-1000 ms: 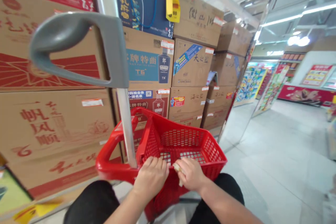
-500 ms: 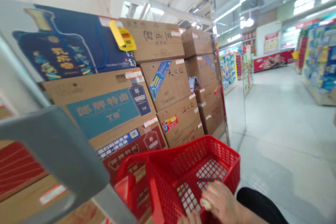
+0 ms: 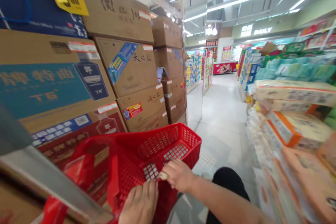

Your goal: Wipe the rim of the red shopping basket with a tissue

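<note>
A red plastic shopping basket (image 3: 181, 131) with lattice walls fills the lower middle of the view, and I can see its bare grid floor. At its near rim, my left hand (image 3: 140, 203) has its fingers bent over the edge, close together. Beside it, my right hand (image 3: 180, 175) is closed at the same rim. A small pale thing (image 3: 164, 175) shows at the right hand's fingers; its kind is unclear. A red looped part (image 3: 78, 168) sticks out at the basket's left.
Stacked cartons (image 3: 128, 66) line the left, behind a blurred grey metal bar (image 3: 52, 178). A mirrored pillar (image 3: 194, 52) stands past them. On the right, packaged goods (image 3: 296, 126) are piled high. A pale floor aisle (image 3: 223, 112) runs between, with my dark-clothed knee (image 3: 228, 185) below.
My view has swung right, so cartons, basket and hands sit further left in it. The packaged goods on the right have come into view, and more of my left hand shows.
</note>
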Tool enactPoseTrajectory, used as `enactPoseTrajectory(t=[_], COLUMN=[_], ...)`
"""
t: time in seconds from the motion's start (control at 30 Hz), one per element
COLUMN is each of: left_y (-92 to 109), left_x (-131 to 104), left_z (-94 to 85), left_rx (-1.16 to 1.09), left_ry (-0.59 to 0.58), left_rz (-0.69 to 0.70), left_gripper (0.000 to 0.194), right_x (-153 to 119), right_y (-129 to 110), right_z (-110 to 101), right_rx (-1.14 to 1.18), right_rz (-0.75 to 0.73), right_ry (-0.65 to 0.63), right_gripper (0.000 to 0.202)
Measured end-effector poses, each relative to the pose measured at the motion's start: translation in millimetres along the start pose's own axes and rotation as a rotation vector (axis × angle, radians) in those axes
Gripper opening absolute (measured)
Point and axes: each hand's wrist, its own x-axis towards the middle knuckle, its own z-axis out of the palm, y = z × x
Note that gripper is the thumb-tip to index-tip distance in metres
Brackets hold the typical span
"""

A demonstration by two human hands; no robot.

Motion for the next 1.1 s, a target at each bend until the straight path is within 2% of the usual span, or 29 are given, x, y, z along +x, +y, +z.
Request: enactPoseTrajectory(t=[0.1,0.17,0.23,0.37,0.5,0.63,0.73,0.87,0.93,1.03,1.1], left_y=[3.7,3.8,0.0,-18.5,-32.9,-28.0,-20.1,-18.3,-18.4,-14.9,-10.1], left_x=[4.3,6.6,9.3,17.2,25.1,27.0,30.1,34.8,35.0,35.2,37.4], left_z=[-4.8,0.4,8.9,27.8,36.9,30.0,28.8,36.8,40.4,42.4,41.6], left_rx=[-0.037,-0.071,-0.094,-0.152,-0.166,-0.126,-0.089,-0.09,-0.106,-0.096,-0.082], left_ry=[0.089,0.17,0.186,0.236,0.228,0.196,0.19,0.221,0.217,0.188,0.185], left_rz=[0.102,0.145,0.172,0.182,0.188,0.128,0.051,-0.005,0.019,-0.004,-0.064], left_gripper=[0.032,0.033,0.028,0.023,0.022,0.012,0.011,0.01,0.012,0.015,0.013], right_x=[-18.8,-26.8,-26.3,2.2,26.5,13.0,8.4,21.7,22.8,12.2,4.4], right_y=[2.2,1.4,-3.0,-19.3,-25.9,-12.6,-6.0,-25.6,-32.1,-20.2,-6.1], right_z=[-20.6,-30.7,-35.3,-25.9,-14.2,-16.7,-13.7,-3.3,-1.6,-4.9,-6.9], right_rx=[-0.044,-0.042,0.003,0.044,0.031,0.007,0.037,0.086,0.099,0.091,0.062], right_rz=[0.019,0.067,0.1,0.206,0.123,0.031,0.153,0.177,0.132,0.122,0.197], right_ry=[-0.047,-0.017,0.024,0.093,0.06,0.032,0.089,0.125,0.144,0.132,0.123], right_gripper=[0.019,0.022,0.024,0.03,0.028,0.028,0.027,0.027,0.037,0.045,0.042])
